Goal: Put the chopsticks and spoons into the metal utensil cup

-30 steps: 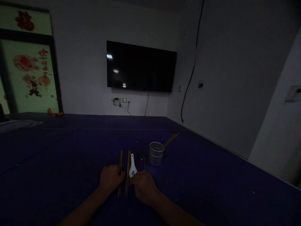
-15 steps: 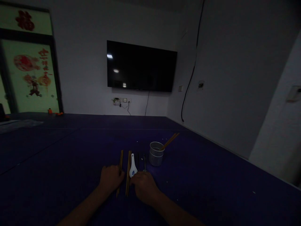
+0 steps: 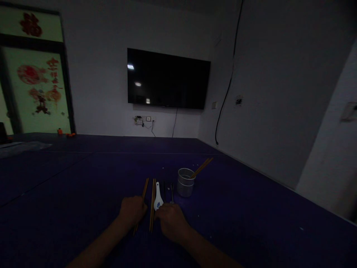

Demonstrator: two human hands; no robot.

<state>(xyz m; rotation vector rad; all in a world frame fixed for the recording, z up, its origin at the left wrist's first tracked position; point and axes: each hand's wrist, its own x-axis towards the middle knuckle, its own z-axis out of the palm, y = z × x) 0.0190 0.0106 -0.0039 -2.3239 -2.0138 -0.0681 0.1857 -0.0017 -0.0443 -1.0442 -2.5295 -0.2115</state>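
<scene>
A pair of wooden chopsticks (image 3: 145,188) is gripped by my left hand (image 3: 132,210), tilted with the tips to the upper right. Beside it a second wooden pair (image 3: 152,210) lies lengthwise on the purple surface. To the right of that pair is a white soup spoon (image 3: 158,196) with a blue mark in its bowl. My right hand (image 3: 171,219) rests with curled fingers at the spoon's lower end, hiding what it may hold. A thin dark utensil (image 3: 164,189) and a slim metal utensil (image 3: 172,191) extend beyond its knuckles, their lower ends covered.
Just right of the utensils stands a metal cup (image 3: 185,186) with chopsticks (image 3: 201,168) leaning out of it. The purple surface (image 3: 251,223) carries small white specks. Clear plastic (image 3: 26,147) and orange items (image 3: 70,134) lie far left. A black cable (image 3: 223,104) hangs along the right wall.
The chopsticks in my left hand have turned from nearly parallel with the other pair to a slant, upper ends rightward, lower ends leftward. My right hand has stayed in place.
</scene>
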